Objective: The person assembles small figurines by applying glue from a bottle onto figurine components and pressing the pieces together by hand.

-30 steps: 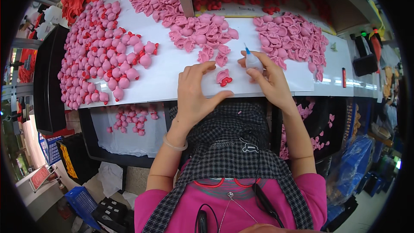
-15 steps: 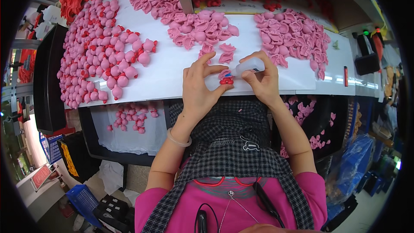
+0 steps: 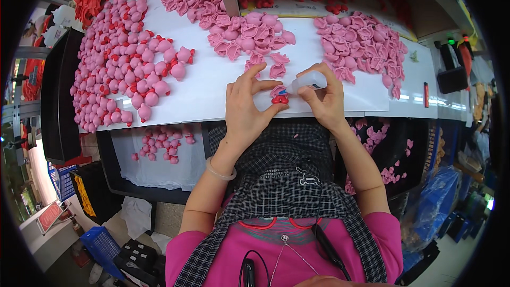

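Between the thumb and fingers of my left hand (image 3: 247,103) is a small pink and red plastic figure part (image 3: 279,95), held above the white tabletop near its front edge. My right hand (image 3: 326,98) is closed round a translucent squeeze bottle (image 3: 309,82). The bottle lies tilted, its narrow blue tip reaching to the pink and red part, at the seam between the two colours. Just beyond my hands lie a few loose pink shell pieces (image 3: 278,65).
Rounded pink and red pieces (image 3: 125,69) cover the table's left side. Heaps of pink shells (image 3: 247,34) lie at the back middle, with another heap (image 3: 361,45) at right. Below the table edge are a lined tray (image 3: 159,167) and a black tray (image 3: 396,146). A red stick (image 3: 426,94) lies far right.
Almost nothing differs. Both hands hold the same grip, and the bottle tip stays at the pink and red part; the view has shifted very slightly.
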A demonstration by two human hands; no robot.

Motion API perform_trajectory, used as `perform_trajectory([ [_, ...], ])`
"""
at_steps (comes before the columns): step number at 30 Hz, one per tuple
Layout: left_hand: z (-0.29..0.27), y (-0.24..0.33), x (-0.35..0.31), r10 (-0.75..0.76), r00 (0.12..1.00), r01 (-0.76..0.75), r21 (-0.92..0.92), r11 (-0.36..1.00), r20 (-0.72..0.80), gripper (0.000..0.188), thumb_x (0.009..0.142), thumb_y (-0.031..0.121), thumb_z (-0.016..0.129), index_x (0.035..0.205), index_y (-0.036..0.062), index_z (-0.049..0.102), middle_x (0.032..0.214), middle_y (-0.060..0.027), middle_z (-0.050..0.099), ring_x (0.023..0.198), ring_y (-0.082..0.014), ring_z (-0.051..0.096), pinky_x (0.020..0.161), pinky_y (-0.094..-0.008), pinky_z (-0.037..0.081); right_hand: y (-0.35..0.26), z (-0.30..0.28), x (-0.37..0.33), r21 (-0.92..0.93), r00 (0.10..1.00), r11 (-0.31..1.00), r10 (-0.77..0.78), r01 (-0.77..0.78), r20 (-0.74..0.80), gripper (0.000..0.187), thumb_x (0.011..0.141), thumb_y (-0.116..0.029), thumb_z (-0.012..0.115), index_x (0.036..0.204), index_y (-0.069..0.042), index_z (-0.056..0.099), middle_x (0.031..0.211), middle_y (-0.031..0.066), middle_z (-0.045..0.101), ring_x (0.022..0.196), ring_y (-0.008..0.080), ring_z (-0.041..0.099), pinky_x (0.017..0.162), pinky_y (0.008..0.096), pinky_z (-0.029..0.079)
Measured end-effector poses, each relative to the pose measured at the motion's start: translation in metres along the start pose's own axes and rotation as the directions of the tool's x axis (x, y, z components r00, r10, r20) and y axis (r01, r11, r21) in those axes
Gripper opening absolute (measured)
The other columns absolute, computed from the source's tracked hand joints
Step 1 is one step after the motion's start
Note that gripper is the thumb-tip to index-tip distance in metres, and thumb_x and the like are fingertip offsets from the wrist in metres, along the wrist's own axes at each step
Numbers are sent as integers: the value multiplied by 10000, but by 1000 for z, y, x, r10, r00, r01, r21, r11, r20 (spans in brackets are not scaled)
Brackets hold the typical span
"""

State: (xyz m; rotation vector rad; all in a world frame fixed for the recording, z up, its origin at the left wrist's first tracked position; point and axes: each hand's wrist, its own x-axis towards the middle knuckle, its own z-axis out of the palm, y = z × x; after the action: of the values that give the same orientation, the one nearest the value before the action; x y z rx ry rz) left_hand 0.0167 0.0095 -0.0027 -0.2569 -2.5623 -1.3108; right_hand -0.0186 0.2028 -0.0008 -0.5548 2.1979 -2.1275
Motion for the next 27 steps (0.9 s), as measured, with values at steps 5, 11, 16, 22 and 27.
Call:
perform_trajectory([
  [5, 0, 1, 0, -2, 1000, 2, 2, 1000, 4, 851, 665, 206, 918, 1377, 76, 470, 1057, -11, 758, 1073, -196, 585, 979, -339, 363, 2, 2, 2, 2, 999, 1000, -19, 19, -25, 268, 897, -165, 743, 1067, -13, 601, 995, 45, 615, 823, 115, 589, 739, 239, 473],
  [11, 1, 0, 0, 11, 1000, -11, 14, 1000, -3, 860, 659, 207, 911, 1372, 76, 448, 1040, 22, 748, 1108, -191, 602, 958, -366, 358, 6, -3, -2, -12, 993, 999, -53, 52, -108, 280, 906, -182, 745, 1069, -8, 598, 962, 32, 587, 743, 82, 569, 621, 213, 479],
  [16, 2, 3, 0, -21, 1000, 22, 22, 1000, -12, 862, 663, 205, 919, 1384, 76, 465, 1030, -2, 754, 1040, -199, 579, 970, -347, 379, 5, -10, -10, -86, 987, 994, -81, 70, -140, 304, 907, -202, 754, 1074, -3, 596, 977, 37, 573, 751, 81, 572, 601, 215, 493],
  [22, 4, 1, 0, -23, 1000, 23, 26, 999, -14, 874, 658, 234, 920, 1377, 73, 450, 1015, 9, 748, 1094, -185, 611, 942, -353, 364, 3, -12, -16, -70, 978, 997, -52, 38, -202, 260, 881, -134, 777, 1035, -2, 614, 929, 41, 654, 857, 105, 625, 773, 253, 503],
  [27, 5, 1, -1, -18, 1000, 19, 37, 999, -20, 878, 658, 228, 920, 1383, 72, 450, 1008, 10, 747, 1089, -189, 612, 936, -352, 367, 4, -14, -17, -151, 981, 981, -141, 121, -134, 281, 883, -164, 765, 1053, -1, 610, 987, 49, 576, 843, 111, 581, 711, 236, 472],
])
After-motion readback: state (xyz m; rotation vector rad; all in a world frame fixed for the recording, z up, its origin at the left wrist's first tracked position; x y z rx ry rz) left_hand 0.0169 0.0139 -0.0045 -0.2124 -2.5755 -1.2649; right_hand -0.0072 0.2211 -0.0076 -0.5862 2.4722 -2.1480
